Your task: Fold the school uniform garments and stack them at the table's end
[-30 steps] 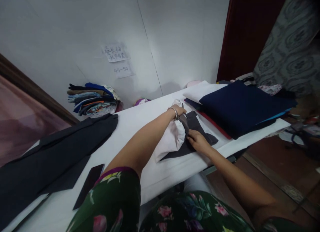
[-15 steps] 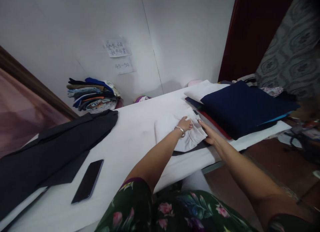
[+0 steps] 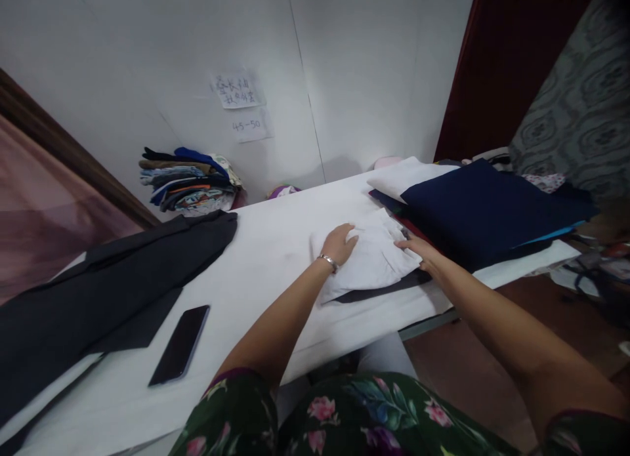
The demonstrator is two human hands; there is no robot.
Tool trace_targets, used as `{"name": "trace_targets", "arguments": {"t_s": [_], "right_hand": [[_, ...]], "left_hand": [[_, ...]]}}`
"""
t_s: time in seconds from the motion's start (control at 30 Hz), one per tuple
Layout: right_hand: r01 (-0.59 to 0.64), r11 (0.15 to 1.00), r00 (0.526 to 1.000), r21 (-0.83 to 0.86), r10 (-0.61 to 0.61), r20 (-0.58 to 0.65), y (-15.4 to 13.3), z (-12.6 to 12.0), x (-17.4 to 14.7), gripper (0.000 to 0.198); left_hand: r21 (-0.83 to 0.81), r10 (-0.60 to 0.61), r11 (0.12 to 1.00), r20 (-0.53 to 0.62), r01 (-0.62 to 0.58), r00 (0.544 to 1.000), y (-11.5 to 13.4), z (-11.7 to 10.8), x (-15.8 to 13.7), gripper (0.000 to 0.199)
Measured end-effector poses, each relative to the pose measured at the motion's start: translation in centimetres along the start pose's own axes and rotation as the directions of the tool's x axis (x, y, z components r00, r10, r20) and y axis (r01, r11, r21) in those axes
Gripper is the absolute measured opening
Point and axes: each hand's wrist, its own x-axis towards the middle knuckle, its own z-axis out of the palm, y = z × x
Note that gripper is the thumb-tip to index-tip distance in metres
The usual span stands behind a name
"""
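A folded white garment lies near the table's front edge, its surface wrinkled. Dark cloth shows from under its front side. My left hand, with a silver bracelet at the wrist, rests on the garment's left part, fingers stretched out and thumb apart. At the right edge, my right hand pinches the garment, thumb on top and the other fingers hidden beneath. Just beyond that hand is a pile of folded dark blue cloth with red and light blue layers showing.
A dark garment is spread over the table's left side, and a phone lies in front of it. Behind the white-covered table stands a stack of folded clothes. Handwritten papers hang on the wall.
My left hand has moved left from the garment's middle and flattened out. My right hand still grips the right edge, and the garment lies spread somewhat smoother. The view has shifted slightly.
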Motion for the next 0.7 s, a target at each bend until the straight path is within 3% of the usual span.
{"name": "trace_targets", "arguments": {"t_s": [0.1,0.3,0.53,0.7], "right_hand": [[-0.084,0.996,0.996,-0.015,0.084,-0.008,-0.1,-0.4,0.1,0.037],[-0.066,0.997,0.997,-0.049,0.065,-0.029,-0.4,-1.3,0.0,0.047],[-0.127,0.990,0.989,-0.067,0.121,-0.081,0.0,-2.1,-0.4,0.048],[-0.114,0.978,0.993,-0.175,0.108,-0.042,-0.5,-2.5,-0.6,0.046]], "left_hand": [[0.180,-0.085,0.981,0.040,0.076,0.996,-1.6,-0.7,-1.8,0.050],[0.305,-0.117,0.947,0.036,0.100,0.993,-2.1,0.0,-4.5,0.070],[0.387,-0.064,0.922,0.109,0.017,0.992,-2.4,1.8,-4.6,0.074],[0.426,-0.025,0.904,0.138,-0.037,0.990,-2.7,2.5,-4.4,0.072]]}}
